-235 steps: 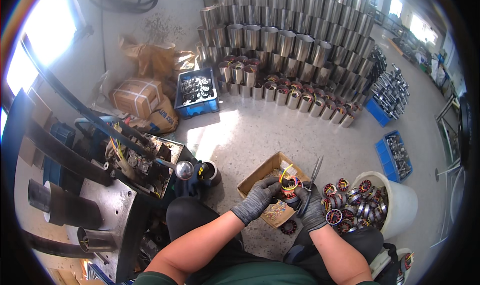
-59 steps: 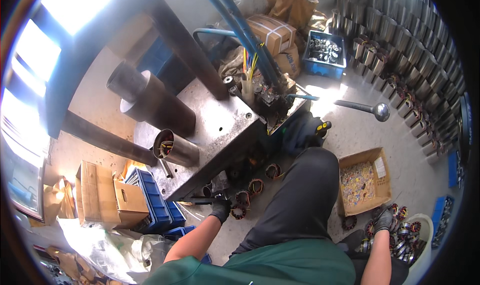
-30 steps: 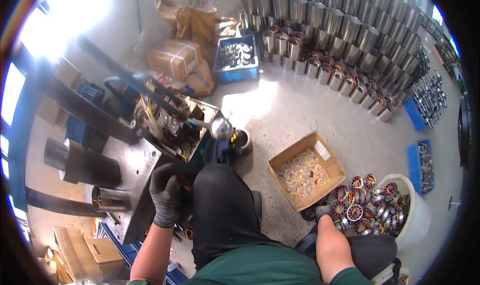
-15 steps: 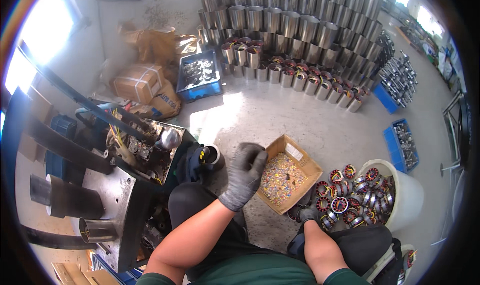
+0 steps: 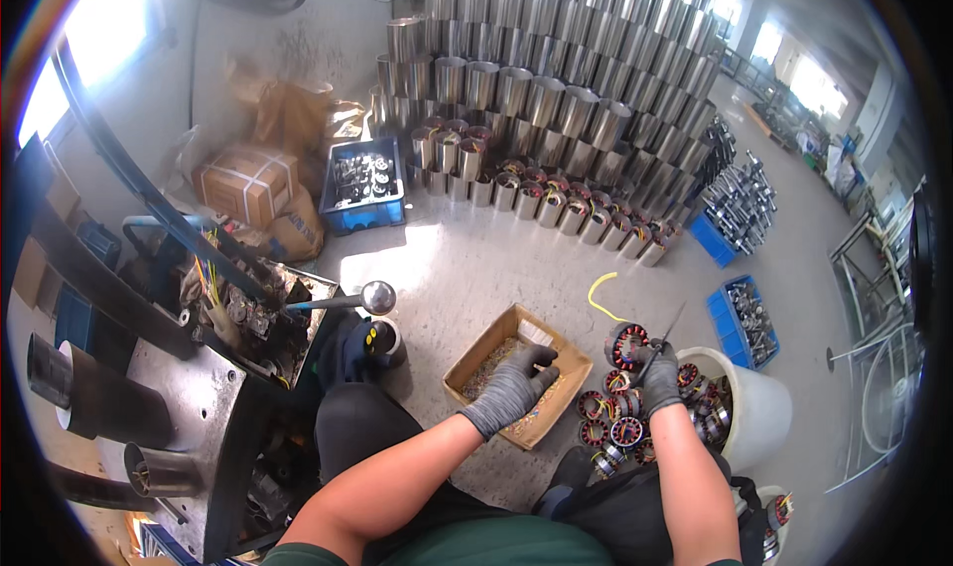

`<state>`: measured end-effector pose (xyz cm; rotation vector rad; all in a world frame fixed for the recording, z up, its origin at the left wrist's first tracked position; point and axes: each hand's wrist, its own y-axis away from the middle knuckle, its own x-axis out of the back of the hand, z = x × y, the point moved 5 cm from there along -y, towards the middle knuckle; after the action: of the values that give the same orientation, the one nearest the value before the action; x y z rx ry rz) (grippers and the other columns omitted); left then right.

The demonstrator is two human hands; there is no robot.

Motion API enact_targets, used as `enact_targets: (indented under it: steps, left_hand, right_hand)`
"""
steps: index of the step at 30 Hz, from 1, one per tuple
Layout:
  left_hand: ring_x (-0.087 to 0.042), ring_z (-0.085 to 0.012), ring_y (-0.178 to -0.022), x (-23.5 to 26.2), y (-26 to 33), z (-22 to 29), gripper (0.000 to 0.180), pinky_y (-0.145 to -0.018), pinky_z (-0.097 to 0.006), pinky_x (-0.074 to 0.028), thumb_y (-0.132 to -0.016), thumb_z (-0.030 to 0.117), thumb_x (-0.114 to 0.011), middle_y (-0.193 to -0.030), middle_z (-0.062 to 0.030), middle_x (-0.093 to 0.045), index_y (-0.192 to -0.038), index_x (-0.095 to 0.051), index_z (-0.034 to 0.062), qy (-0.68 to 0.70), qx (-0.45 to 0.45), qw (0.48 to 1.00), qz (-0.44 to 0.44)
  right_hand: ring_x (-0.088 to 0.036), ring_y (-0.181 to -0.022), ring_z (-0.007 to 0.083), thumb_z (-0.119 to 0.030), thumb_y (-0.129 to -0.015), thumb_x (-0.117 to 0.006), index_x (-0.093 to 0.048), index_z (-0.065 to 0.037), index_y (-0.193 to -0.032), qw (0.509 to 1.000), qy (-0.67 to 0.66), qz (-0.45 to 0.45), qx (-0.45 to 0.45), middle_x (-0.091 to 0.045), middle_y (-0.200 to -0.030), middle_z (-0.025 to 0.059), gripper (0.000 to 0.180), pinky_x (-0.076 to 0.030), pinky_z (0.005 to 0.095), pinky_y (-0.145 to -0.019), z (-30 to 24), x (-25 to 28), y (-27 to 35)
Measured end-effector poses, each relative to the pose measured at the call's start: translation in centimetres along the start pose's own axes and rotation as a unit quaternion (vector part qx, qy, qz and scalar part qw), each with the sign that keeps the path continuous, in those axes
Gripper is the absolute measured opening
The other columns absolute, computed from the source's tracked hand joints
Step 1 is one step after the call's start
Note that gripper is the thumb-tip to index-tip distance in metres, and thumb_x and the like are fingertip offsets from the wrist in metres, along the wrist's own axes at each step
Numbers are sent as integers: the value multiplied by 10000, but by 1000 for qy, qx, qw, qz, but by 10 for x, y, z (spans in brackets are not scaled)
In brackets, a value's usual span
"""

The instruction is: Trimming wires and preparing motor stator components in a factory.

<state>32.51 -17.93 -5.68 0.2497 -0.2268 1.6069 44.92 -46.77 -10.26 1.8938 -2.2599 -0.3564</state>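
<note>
My left hand, in a grey knitted glove, is over an open cardboard box strewn with small coloured bits. Its fingers are stretched out and somewhat apart, with nothing visible in them. To the right, my gloved right hand is closed at the edge of a ring-shaped motor stator with reddish windings, held above a pile of similar stators. A yellow wire curves up from that stator. A thin dark strip sticks up by the fingers; whether it is a wire or a tool, I cannot tell.
A white bucket lies tipped beside the pile. On my left stands a metal machine table with a ball-ended lever. Stacked steel cylinders line the back. Blue crates of metal parts sit on the floor.
My right hand has risen from beside the pile with a stator. My left hand has lowered over the box, its fingers now stretched out. The view has shifted right.
</note>
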Motion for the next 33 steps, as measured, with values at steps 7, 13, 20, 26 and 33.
enact_targets:
  steps: [7,13,20,26,33]
  left_hand:
    - [-619,-190,-1027,-17,10,28,444,-900,-354,-524,-918,258,-714,-1090,-101,-646,-1254,-594,-7,147,-39,985,-84]
    - [-603,-146,-970,-13,16,13,346,-869,-303,-495,-886,280,-758,-1047,-59,-648,-1098,-631,36,175,14,974,-143]
    - [-584,-112,-937,-22,17,1,303,-869,-304,-513,-879,194,-778,-990,-28,-636,-1073,-619,24,267,54,953,-133]
    - [-584,-113,-941,-24,21,-1,314,-877,-311,-515,-889,175,-761,-1031,-30,-630,-1099,-587,20,276,64,949,-136]
    - [-579,-106,-929,-15,20,16,549,-740,-227,-455,-857,283,-764,-1101,-60,-630,-1266,-505,24,365,151,912,-111]
  right_hand:
    - [-686,-897,241,-142,-819,-681,-569,55,-1173,914,-246,-284,-154,-674,-1017,137,420,-582,365,-841,12,-68,88]
    - [-672,-994,279,-406,-904,-630,-562,13,-1203,952,-230,-190,-63,-650,-1100,162,520,-573,395,-876,17,-90,102]
    - [-655,-1064,244,-517,-930,-621,-576,9,-1259,935,-144,-317,-62,-663,-1145,121,622,-527,384,-972,-15,-108,142]
    - [-663,-951,175,-409,-940,-595,-607,-4,-1186,918,-202,-327,-96,-667,-1044,86,474,-558,314,-843,0,-108,135]
    - [-673,-973,199,-386,-927,-610,-606,13,-1187,875,-278,-380,-114,-669,-1088,111,476,-559,330,-858,-18,-115,141]
